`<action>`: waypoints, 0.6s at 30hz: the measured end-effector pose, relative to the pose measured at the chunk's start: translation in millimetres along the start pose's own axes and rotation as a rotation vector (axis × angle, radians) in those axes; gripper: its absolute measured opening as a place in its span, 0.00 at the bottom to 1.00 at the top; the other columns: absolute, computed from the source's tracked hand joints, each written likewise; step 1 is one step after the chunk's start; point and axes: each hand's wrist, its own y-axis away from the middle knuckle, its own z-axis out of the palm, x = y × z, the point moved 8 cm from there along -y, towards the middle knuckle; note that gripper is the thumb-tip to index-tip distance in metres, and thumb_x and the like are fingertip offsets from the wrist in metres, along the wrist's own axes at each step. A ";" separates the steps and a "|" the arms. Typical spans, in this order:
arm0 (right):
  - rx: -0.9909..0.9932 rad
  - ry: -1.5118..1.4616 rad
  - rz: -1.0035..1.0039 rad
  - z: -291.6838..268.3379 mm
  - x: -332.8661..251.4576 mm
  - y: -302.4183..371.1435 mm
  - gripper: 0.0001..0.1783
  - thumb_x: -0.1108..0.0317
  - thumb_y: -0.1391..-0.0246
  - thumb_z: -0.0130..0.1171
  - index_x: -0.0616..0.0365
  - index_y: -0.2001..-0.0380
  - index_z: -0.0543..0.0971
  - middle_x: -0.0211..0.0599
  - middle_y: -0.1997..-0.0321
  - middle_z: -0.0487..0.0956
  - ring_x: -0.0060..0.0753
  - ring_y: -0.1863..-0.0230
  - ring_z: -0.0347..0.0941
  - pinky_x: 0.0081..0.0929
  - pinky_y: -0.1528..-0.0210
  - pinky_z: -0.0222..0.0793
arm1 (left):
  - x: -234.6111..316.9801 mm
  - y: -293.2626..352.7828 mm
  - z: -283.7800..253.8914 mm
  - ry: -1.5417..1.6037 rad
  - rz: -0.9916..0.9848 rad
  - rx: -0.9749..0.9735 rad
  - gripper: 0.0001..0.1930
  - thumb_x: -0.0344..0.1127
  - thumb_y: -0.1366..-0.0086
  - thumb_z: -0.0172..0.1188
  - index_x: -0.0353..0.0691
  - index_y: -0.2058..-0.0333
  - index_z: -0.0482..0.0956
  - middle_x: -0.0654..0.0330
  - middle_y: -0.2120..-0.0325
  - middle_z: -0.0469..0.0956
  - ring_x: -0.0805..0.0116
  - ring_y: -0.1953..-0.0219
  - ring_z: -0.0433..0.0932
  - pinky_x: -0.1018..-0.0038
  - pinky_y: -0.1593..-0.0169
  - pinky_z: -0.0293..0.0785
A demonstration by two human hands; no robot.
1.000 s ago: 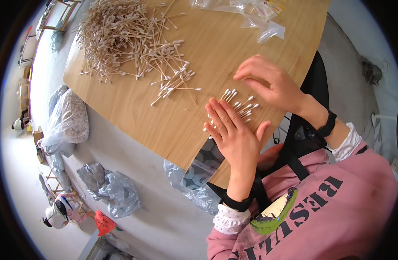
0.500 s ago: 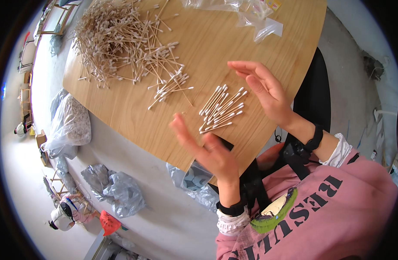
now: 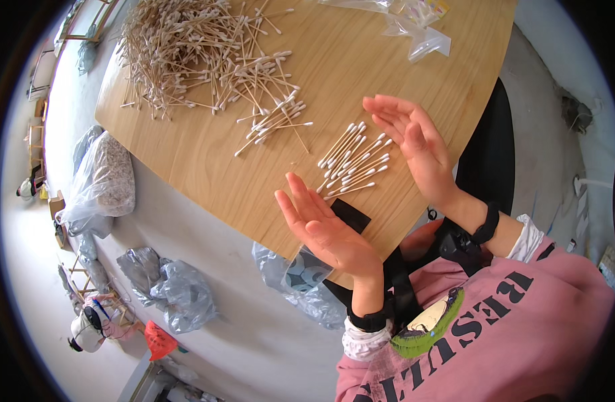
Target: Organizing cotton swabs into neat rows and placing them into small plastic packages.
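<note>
A small group of cotton swabs [image 3: 354, 161], with white tips and light wooden sticks, lies roughly side by side on the wooden table. To its left and nearer to me is my left hand [image 3: 331, 231], held above the table edge with fingers stretched and nothing in it. My right hand [image 3: 421, 151] is raised on the other side of the group, palm turned inward, fingers extended, also holding nothing. Beyond my left hand a looser cluster of swabs [image 3: 274, 120] lies crossed over one another. It adjoins a big heap of cotton swabs [image 3: 180, 53] at the far left.
Clear plastic packaging [image 3: 424, 40] lies at the table's far side. A black flat piece [image 3: 351, 216] is by the near edge, close to my left hand. Filled plastic bags [image 3: 110, 181] stand on the floor at left. Another person [image 3: 90, 328] is at the lower left.
My left hand has turned its palm more upward, its fingers now clearly spread. The right hand has shifted slightly. The table view has slid a little up and right; the swabs keep their arrangement.
</note>
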 end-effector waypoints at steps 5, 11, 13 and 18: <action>-0.015 0.018 0.008 6.8 -5.5 11.9 0.33 0.54 0.34 0.56 0.62 0.34 0.61 0.46 0.29 0.63 0.41 0.25 0.55 0.43 0.24 0.48 | -3.5 2.3 0.8 0.068 0.014 0.028 0.32 0.53 0.22 0.34 0.36 0.30 0.50 0.44 0.31 0.56 0.54 0.27 0.52 0.60 0.26 0.46; -0.288 0.864 -0.233 30.7 -13.5 27.4 0.49 0.66 0.55 0.72 0.55 0.31 0.59 0.42 0.27 0.61 0.52 0.24 0.50 0.53 0.24 0.44 | -0.4 1.1 -6.3 0.084 0.022 0.053 0.32 0.52 0.22 0.35 0.36 0.30 0.50 0.45 0.30 0.56 0.55 0.26 0.52 0.60 0.25 0.45; -0.231 0.886 -0.230 21.9 -16.8 16.9 0.48 0.68 0.56 0.73 0.56 0.31 0.61 0.42 0.27 0.61 0.50 0.24 0.50 0.49 0.24 0.46 | -1.9 3.9 -3.4 0.089 0.002 0.031 0.32 0.52 0.22 0.35 0.36 0.30 0.50 0.45 0.30 0.55 0.55 0.26 0.51 0.60 0.25 0.45; -0.232 0.772 -0.177 6.0 -19.5 -3.2 0.46 0.68 0.53 0.72 0.57 0.32 0.61 0.42 0.27 0.61 0.47 0.24 0.50 0.40 0.24 0.48 | -0.5 10.8 5.2 0.038 -0.023 -0.010 0.32 0.52 0.22 0.35 0.36 0.29 0.49 0.46 0.29 0.54 0.55 0.26 0.51 0.60 0.25 0.44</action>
